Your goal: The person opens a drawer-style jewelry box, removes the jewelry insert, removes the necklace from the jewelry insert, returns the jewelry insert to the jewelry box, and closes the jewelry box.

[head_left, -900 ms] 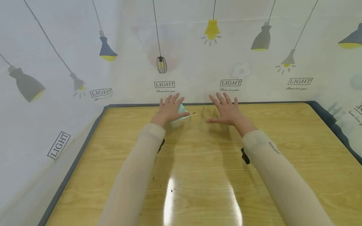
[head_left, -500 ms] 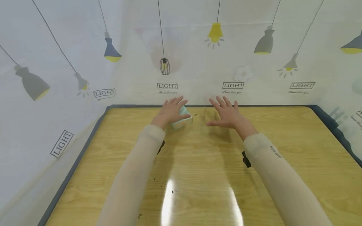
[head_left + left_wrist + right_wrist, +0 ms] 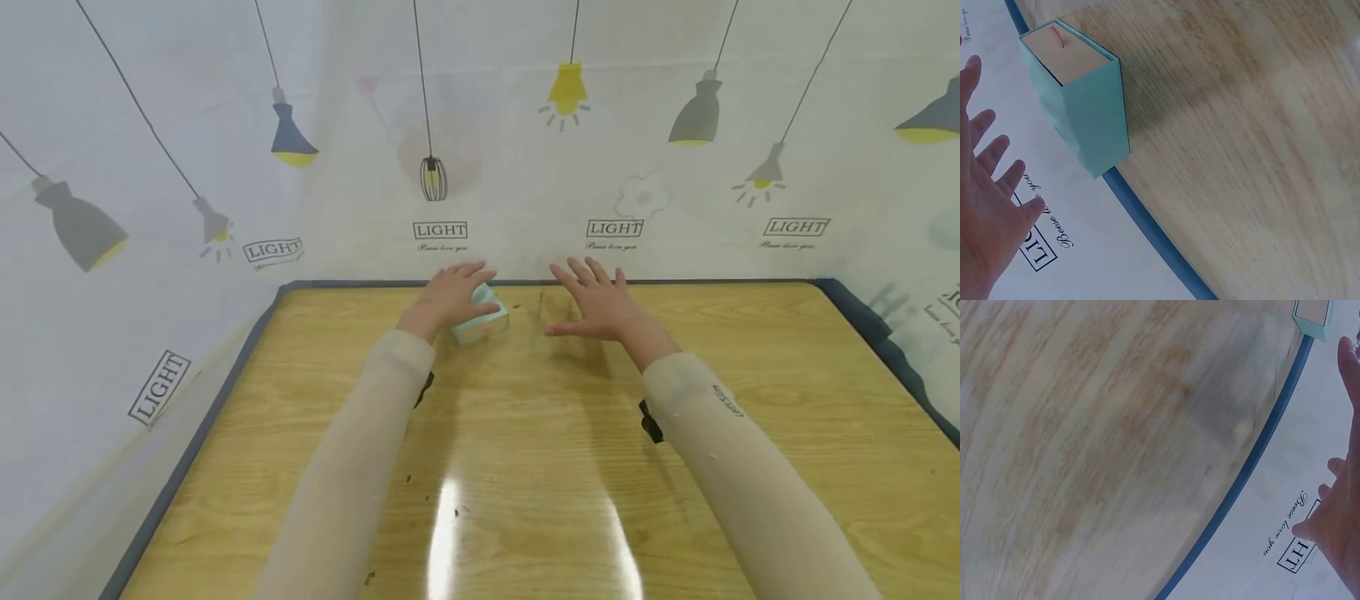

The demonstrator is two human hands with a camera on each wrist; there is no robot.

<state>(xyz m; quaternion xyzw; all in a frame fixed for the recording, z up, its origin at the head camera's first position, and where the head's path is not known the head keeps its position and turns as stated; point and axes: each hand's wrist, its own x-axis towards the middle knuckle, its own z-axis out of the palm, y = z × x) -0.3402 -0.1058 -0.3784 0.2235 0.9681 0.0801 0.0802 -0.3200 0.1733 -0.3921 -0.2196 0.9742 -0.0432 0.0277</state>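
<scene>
A pale teal box [image 3: 481, 332] stands near the far edge of the table. In the left wrist view the teal box [image 3: 1094, 112] shows a beige end with a small pink ribbon tab [image 3: 1057, 36]. My left hand [image 3: 448, 298], fingers extended, hovers over the box's left side and hides part of it in the head view. From the left wrist, the left hand [image 3: 988, 206] appears apart from the box. To the right of the box, my right hand [image 3: 597, 308] is held with fingers spread and nothing in it. A corner of the box [image 3: 1312, 315] shows in the right wrist view.
The wood-grain table [image 3: 517, 433] has a dark blue edge [image 3: 360, 284]. White cloth walls [image 3: 517, 167] printed with hanging lamps rise behind it and at both sides. Small dark specks [image 3: 457, 512] mark the tabletop near the front.
The left hand's fingers have lowered and drawn closer together, leaving slightly more of the box visible. The right hand stays almost still, and the head view has shifted a little.
</scene>
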